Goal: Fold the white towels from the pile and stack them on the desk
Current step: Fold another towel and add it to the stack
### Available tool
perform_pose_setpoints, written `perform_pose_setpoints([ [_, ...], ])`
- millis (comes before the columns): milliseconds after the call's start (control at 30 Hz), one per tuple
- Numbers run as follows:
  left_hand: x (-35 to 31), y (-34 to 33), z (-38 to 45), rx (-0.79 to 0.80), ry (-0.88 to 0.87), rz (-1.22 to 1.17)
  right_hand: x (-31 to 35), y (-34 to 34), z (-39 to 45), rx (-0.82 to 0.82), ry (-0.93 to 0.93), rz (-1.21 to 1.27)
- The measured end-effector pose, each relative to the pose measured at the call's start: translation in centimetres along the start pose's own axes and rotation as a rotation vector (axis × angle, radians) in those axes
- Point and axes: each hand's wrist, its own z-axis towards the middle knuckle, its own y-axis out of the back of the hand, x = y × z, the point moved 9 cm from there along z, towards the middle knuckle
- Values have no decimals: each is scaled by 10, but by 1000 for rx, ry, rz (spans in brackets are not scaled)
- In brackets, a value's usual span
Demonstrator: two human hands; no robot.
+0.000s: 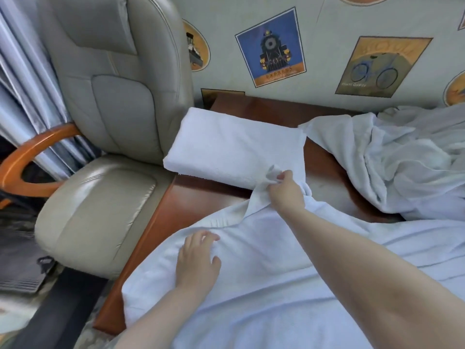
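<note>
R hand (285,191) pinches corner of spread towel (264,285) on bench (191,197); L hand (197,260) lies flat, fingers relaxed, on it.

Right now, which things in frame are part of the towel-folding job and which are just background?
Job:
- spread towel, corner pinched by right hand, left hand pressing it flat
- folded towel
- unfolded pile
- desk

Background:
- leather chair
- curtain
- train poster
- bicycle poster
</note>
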Motion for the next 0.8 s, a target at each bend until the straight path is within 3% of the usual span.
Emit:
perform_pose_setpoints([
  [167, -23, -34, 17, 266, -282, 37, 26, 27, 2, -199, 135, 162],
  [267, -21, -56, 21, 410, -338, 164, 81, 34, 13, -177, 288, 98],
  [367, 0, -55, 28, 421, -245, 234, 141, 19, 36, -113, 357, -3],
  [500, 26, -48, 29, 456, -229, 280, 200, -28, 61, 100, 319, 110],
  [600, 45, -41, 29, 449, -240, 261, 238, -52, 60, 150, 368, 245],
  [700, 58, -31, 31, 460, -302, 184, 241, -90, 36, 359, 381, 319],
  [800, 69, -7, 34, 406, -336, 71, 197, -109, -6, 316, 317, 376],
])
